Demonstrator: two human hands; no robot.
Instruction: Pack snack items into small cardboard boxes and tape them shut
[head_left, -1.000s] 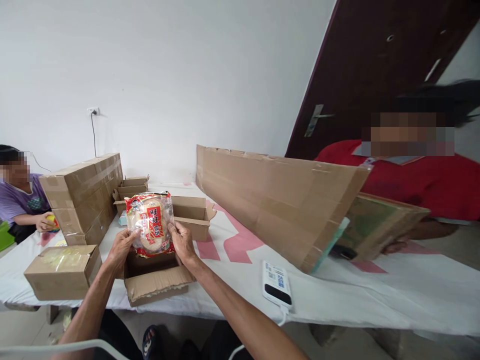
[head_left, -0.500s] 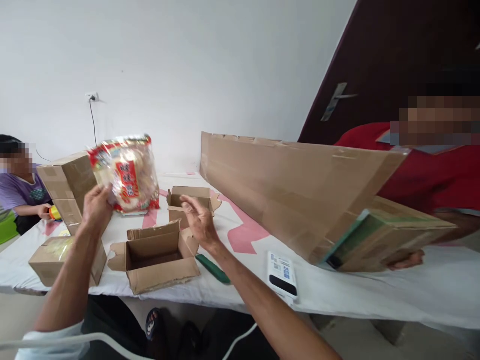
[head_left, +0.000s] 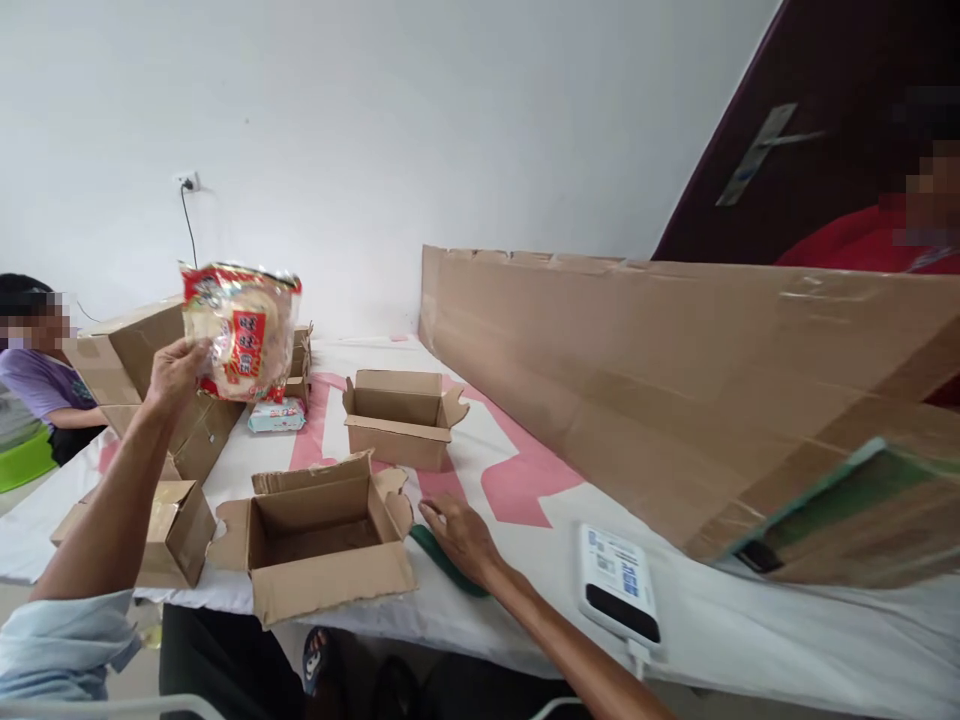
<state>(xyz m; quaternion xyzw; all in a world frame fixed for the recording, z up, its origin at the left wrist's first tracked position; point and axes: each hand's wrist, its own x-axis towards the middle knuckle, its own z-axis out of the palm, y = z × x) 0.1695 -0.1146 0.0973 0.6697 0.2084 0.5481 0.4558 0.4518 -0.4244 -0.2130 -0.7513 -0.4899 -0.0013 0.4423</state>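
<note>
The left hand (head_left: 174, 372) holds a snack bag (head_left: 240, 330) raised above the table (head_left: 525, 590), fingers closed on its lower edge. The right hand (head_left: 461, 535) lies flat, fingers spread, on a green tool (head_left: 442, 562) just beside the open box (head_left: 315, 535).

An open carton (head_left: 319, 535) is set at the table (head_left: 750, 640) edge; a second open carton (head_left: 399, 415) lies at its 1 o'clock, a power bank (head_left: 619, 585) at 3 o'clock, a wet-wipes pack (head_left: 276, 415) at 11 o'clock.
</note>
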